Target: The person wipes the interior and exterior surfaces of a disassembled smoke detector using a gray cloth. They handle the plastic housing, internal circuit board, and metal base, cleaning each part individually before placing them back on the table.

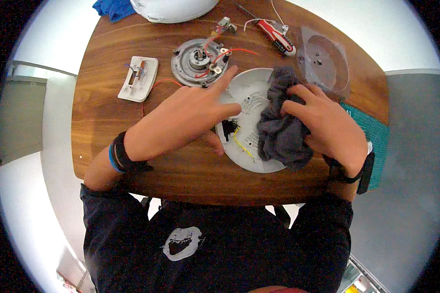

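Observation:
A round white plastic housing (pixel 239 153) lies on the table in front of me, with vent slots, a dark part and a yellow wire inside. Bunched over its right side is a dark grey cloth (pixel 283 139), which the fingers of my right hand (pixel 327 122) grip from above. At the housing's left edge, my left hand (pixel 188 115) has its fingers spread and holds nothing. One of its fingers reaches over the rim; whether it touches cannot be made out. Just beyond the left hand sits a round metal motor (pixel 188 58) with red wires.
A small white plastic panel (pixel 149 80) lies at the left, trailing a red wire. Far right are a red-and-black screwdriver (pixel 276 36) and a clear plastic tray (pixel 325 73) with small screws. A green cutting mat (pixel 376 141) borders the right edge. A white rounded object (pixel 173 10) stands at the back.

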### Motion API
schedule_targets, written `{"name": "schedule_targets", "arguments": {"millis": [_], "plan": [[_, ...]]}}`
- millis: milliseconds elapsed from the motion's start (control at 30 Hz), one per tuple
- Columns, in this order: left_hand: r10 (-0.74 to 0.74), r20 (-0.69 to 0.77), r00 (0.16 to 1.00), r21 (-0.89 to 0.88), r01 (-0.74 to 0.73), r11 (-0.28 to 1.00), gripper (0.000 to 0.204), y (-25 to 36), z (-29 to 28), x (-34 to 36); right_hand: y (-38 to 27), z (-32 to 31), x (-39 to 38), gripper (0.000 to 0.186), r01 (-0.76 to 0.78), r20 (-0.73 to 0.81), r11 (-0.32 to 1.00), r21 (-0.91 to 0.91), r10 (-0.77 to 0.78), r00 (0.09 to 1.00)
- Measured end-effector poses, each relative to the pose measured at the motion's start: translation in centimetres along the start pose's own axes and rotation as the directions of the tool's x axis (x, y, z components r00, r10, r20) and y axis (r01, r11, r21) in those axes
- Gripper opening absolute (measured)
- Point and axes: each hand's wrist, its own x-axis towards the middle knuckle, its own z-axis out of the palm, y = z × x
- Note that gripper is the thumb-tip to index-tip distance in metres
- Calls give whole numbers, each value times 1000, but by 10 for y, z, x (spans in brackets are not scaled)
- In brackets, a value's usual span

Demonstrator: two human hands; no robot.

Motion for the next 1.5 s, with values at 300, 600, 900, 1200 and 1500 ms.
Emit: {"name": "schedule_targets", "arguments": {"millis": [300, 600, 900, 1200, 1500], "plan": [[69, -50, 996, 17, -68, 998, 74, -8, 8, -7, -30, -33, -11, 41, 99, -85, 984, 146, -87, 993], [140, -144, 980, -9, -142, 990, 58, -16, 20, -6, -30, 22, 29, 59, 77, -91, 997, 17, -75, 993], [35, -98, 995, -25, -38, 999, 66, -8, 25, -10, -29, 19, 24, 51, -158, 17, 983, -91, 160, 987], [-5, -66, 998, -15, 4, 1000, 65, -8, 24, -13, -31, -1, 9, 48, -37, 154, 972, 231, 1, 988], [23, -70, 997, -63, -28, 998, 67, -11, 19, -12, -3, -5, 7, 43, -16, 81, 999, -30, 19, 997]]}}
